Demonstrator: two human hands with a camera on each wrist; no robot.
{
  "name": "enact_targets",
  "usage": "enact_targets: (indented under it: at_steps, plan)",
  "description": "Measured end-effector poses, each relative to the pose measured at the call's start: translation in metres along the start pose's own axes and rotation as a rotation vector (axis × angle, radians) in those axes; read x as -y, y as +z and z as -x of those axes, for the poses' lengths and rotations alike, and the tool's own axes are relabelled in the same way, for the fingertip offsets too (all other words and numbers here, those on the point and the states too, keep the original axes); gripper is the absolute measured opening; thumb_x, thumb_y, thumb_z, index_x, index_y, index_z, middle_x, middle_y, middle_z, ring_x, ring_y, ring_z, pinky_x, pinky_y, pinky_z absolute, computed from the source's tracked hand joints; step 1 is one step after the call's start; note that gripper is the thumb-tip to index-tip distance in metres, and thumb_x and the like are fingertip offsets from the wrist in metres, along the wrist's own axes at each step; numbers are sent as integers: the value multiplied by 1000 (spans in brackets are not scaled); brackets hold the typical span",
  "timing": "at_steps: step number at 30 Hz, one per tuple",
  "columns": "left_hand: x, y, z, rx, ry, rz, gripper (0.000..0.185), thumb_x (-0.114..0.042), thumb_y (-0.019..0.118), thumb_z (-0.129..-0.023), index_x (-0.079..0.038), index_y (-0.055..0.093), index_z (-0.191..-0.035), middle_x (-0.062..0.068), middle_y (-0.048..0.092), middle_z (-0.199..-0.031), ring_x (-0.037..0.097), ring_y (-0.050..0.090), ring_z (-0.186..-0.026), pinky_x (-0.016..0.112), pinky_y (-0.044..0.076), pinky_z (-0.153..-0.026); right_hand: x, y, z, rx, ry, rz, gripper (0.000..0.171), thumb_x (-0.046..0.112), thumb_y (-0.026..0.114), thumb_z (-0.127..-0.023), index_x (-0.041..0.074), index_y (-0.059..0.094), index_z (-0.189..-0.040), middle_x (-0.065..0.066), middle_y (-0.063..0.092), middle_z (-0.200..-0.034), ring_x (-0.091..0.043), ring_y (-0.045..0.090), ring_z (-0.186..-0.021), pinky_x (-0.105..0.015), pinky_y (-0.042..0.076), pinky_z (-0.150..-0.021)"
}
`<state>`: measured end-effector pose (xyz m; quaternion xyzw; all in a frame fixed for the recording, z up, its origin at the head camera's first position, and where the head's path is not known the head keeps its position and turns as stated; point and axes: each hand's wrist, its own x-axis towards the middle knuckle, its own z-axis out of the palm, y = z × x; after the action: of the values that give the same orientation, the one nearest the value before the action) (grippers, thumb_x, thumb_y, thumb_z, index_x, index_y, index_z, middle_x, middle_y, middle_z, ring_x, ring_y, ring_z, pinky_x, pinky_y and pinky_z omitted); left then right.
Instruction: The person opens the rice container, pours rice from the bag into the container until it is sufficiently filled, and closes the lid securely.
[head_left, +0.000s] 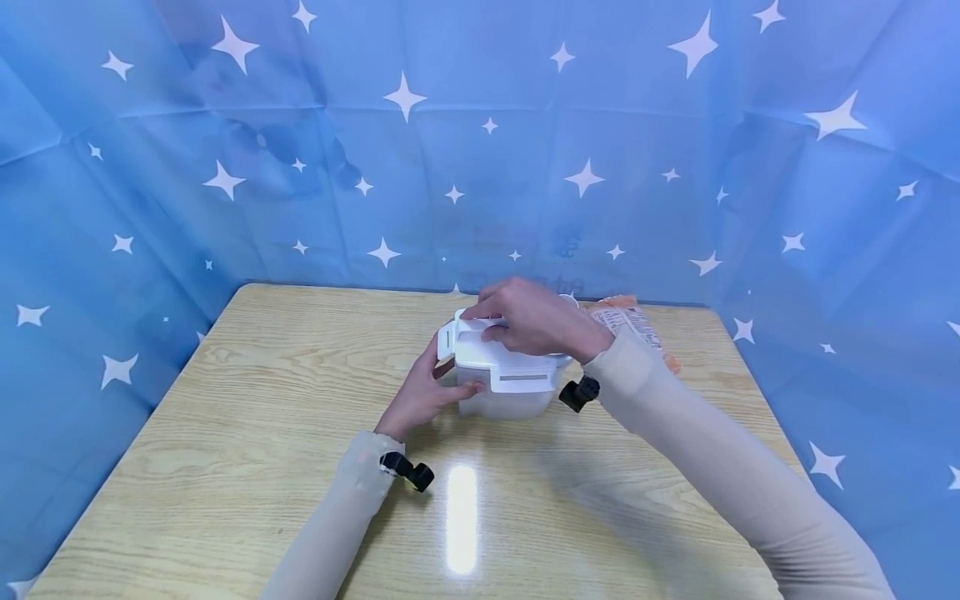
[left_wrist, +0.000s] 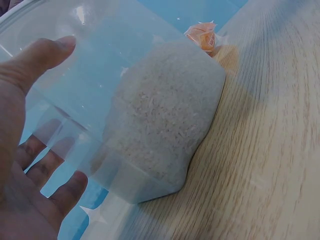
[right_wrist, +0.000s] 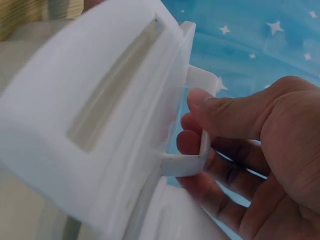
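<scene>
A clear plastic container (head_left: 504,403) with a white clip-on lid (head_left: 513,372) stands in the middle of the wooden table (head_left: 262,400). White rice (left_wrist: 165,110) fills part of it, seen through its wall (left_wrist: 100,75). My left hand (head_left: 423,396) grips the container's left side, thumb (left_wrist: 42,57) on one face and fingers (left_wrist: 50,172) showing through the plastic. My right hand (head_left: 528,321) lies over the lid's top. Its thumb (right_wrist: 225,112) and fingers pinch a white flap (right_wrist: 197,152) at the lid's (right_wrist: 90,110) edge.
An orange printed packet (head_left: 630,321) lies on the table just behind the container, to the right, also seen as the orange packet (left_wrist: 202,36) past the rice. Blue star-patterned cloth (head_left: 150,167) walls in the table on three sides. Bare wood (left_wrist: 270,150) lies in front.
</scene>
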<state>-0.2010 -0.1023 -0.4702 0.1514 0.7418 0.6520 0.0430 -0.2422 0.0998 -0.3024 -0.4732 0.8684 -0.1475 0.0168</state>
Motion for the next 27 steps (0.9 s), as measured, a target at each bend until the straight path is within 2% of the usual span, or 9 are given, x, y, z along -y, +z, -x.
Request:
enact_targets:
  at_steps: [4,12,19,27]
  plan:
    - [2,-1,0,2,-4,-9,90,-28,87,-84,-39,34,-155,-10,45,-154,18,42,-146,49,36,-125,0,0,-1,3,2,2,32,7,74,-93,11,75,-125,-7,76,-116,-22,74,-101,-36,63,-83]
    - [2,-1,0,-3,-16,-15,92,-36,89,-81,-43,33,-154,-11,45,-153,17,42,-147,50,37,-124,-2,1,0,5,10,-27,35,9,76,-92,10,74,-127,-8,75,-115,-22,73,-99,-33,63,-79]
    - [3,-1,-2,-3,-17,-13,89,-33,88,-82,-42,35,-153,-12,46,-152,17,43,-146,47,38,-124,-3,0,0,17,34,-29,37,10,77,-92,11,73,-128,-6,74,-109,-17,68,-85,-28,57,-71]
    - [3,-1,0,-4,-37,-11,92,-32,89,-81,-42,33,-154,-10,44,-153,19,41,-148,48,38,-124,1,1,5,37,26,11,39,14,74,-94,12,70,-133,-5,72,-114,-15,68,-90,-29,61,-78]
